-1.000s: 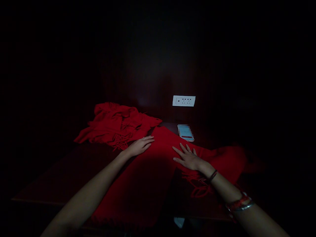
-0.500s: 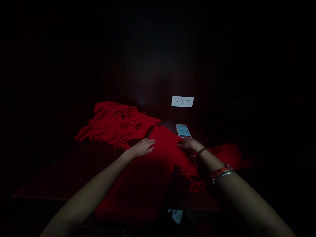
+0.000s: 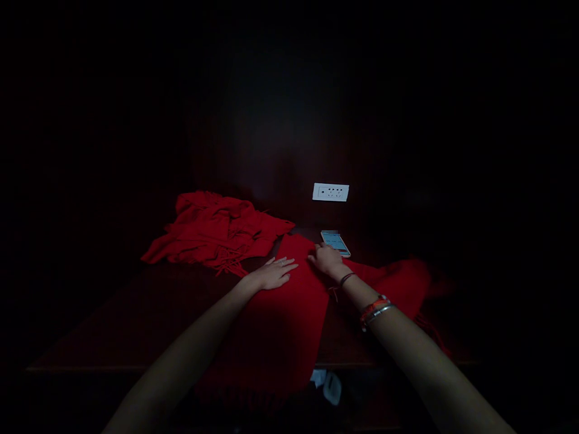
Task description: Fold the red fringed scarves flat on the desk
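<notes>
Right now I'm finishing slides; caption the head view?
Left hand and right hand on fringed red cloth, near a lit white phone.

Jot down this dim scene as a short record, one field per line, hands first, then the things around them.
Left hand: palm down, fingers spread on a flat red fringed cloth
Right hand: fingers bent, at the red cloth; grip unclear
Near end of cloth: past the front edge of the dark reddish-brown table
Left pile: crumpled red fringed cloth
Just beyond right hand: rectangular light-edged phone, screen lit
Above phone: white rectangular socket panel
Lighting: picture's outer areas nearly black
</notes>
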The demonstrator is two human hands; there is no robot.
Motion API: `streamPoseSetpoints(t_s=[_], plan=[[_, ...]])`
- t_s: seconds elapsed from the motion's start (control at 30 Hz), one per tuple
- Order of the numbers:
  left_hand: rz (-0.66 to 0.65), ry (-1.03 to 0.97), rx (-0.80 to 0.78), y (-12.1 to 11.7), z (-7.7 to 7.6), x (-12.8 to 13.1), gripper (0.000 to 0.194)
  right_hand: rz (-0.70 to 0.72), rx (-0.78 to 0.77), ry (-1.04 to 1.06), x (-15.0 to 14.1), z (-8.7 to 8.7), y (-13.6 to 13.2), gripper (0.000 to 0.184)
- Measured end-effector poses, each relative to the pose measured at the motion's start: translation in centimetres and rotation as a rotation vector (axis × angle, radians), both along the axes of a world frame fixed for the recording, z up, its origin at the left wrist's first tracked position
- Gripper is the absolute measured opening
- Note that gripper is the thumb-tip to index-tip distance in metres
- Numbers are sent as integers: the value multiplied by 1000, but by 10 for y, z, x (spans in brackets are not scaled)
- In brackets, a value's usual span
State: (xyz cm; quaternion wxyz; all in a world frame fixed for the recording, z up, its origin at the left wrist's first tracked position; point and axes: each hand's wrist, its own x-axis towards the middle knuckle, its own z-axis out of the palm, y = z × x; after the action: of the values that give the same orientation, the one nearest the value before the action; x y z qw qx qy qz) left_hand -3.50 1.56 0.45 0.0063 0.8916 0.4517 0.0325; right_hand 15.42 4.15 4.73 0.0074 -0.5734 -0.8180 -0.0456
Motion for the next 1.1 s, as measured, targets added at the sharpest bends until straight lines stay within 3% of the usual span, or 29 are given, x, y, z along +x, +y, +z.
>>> streamPoseSetpoints(t_s=[0.13,0.3,0.37,0.47,0.57,0.7,0.8,0.87,0.97,1.1], plan=[[52,37,-107,0,3,-1,43,159,-227,36,2,-22,-7,52],[115,45,-222,-2,7,-2,44,10,-386,1,16,-23,0,61],[120,39,-239,-1,8,-2,44,-11,-323,16,12,-21,-1,63],[120,33,-240,1,5,-5,44,102,-229,79,-1,-24,-5,59],[106,35,-233,2,2,-9,43,113,-296,81,-4,-32,-6,60],[105,35,-197,-2,2,-11,43,-2,-307,81,22,-37,-7,63],[46,18,-24,-5,6,-9,41,-34,-255,98,43,-34,-14,62],[-65,2,140,-6,10,-8,34,36,-146,132,47,-31,-25,59],[-207,8,278,-6,16,-7,26,263,49,150,35,-25,-46,52],[-218,47,315,-7,19,-9,36,393,111,5,13,-15,-64,38]])
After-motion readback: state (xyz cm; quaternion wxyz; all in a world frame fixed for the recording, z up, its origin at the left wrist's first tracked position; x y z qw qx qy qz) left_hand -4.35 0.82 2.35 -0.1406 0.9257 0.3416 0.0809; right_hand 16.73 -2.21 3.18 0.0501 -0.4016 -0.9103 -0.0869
